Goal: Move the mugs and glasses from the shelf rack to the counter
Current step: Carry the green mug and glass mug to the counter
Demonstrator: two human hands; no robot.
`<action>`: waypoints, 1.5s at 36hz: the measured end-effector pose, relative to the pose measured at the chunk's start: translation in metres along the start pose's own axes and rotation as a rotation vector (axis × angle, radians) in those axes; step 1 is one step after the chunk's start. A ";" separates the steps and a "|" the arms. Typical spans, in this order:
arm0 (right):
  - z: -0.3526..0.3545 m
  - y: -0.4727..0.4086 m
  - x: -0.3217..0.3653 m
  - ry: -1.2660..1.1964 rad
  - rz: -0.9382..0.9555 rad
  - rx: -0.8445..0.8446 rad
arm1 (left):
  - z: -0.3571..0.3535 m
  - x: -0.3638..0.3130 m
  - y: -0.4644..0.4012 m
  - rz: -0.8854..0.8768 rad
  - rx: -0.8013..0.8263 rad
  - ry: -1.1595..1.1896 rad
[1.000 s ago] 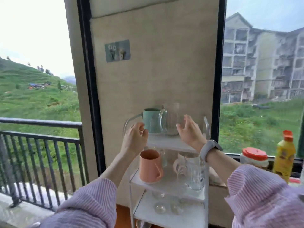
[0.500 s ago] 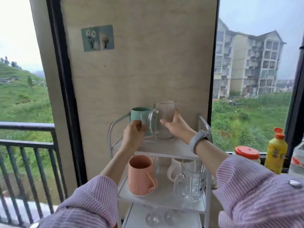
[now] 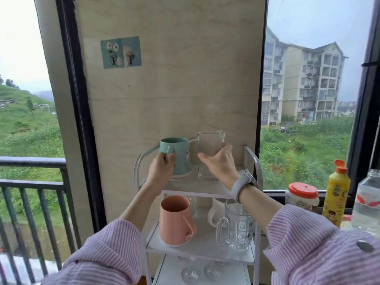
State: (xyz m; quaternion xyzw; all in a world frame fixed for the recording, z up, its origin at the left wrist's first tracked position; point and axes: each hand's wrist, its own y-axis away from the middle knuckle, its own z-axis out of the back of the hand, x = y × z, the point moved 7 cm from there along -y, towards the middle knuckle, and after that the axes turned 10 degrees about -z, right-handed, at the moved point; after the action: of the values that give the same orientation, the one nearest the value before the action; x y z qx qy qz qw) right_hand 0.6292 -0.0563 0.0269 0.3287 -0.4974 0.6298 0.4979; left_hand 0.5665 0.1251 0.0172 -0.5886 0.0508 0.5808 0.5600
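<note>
A white shelf rack (image 3: 208, 190) stands against the wall. On its top shelf are a teal mug (image 3: 180, 156) and a clear glass mug (image 3: 209, 147). My left hand (image 3: 161, 171) grips the teal mug's handle. Fingers and thumb of my right hand (image 3: 219, 163) wrap around the clear glass mug. The middle shelf holds a pink mug (image 3: 174, 220), a patterned glass mug (image 3: 236, 228) and a white mug (image 3: 214, 212) behind it. Upside-down stemmed glasses (image 3: 190, 271) sit on the bottom shelf.
To the right, a counter edge holds a red-lidded jar (image 3: 301, 196), a yellow bottle (image 3: 337, 194) and a clear jar (image 3: 368, 202). A balcony railing (image 3: 30, 182) is at the left behind the window. The rack's curved side rails (image 3: 254, 161) flank the top shelf.
Both hands reached forward to the top shelf. My left hand closed on the teal mug's handle, and my right hand wrapped around the clear glass mug. The view moved closer.
</note>
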 end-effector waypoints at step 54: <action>0.681 0.614 -0.324 0.164 -0.459 -0.790 | -0.427 -0.388 0.676 -0.248 0.934 0.589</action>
State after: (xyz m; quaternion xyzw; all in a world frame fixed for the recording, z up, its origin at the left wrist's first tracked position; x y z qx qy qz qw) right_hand 0.0812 -0.8086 -0.2545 0.1645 -0.5726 0.2894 0.7492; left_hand 0.2298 -0.6591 -0.2305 -0.4170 0.3872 0.2379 0.7872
